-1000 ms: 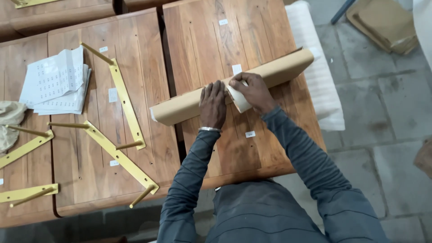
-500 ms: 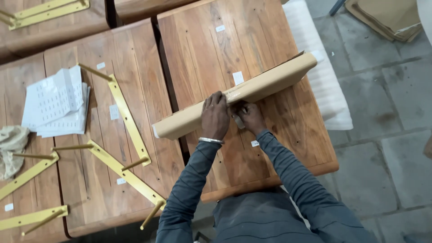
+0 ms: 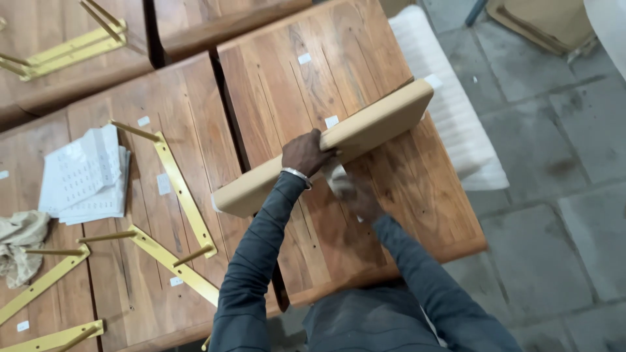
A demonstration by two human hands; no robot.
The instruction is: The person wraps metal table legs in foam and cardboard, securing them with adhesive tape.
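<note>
A long pale wooden board stands on its edge, tilted, across a brown wooden tabletop. My left hand grips the board's top edge near its middle and holds it up. Below the board, my right hand is blurred and closed around a small white piece, perhaps paper or cloth, pressed near the board's lower face. Dark grey sleeves cover both arms.
Yellow metal brackets lie on the neighbouring tabletop at left, with more at top left. A stack of white printed sheets and a beige rag sit far left. White foam padding lies on the grey tiled floor, right.
The board has tipped up further on its edge. My right hand has moved from the board's top down under its near side with the white piece. The camera has shifted.
</note>
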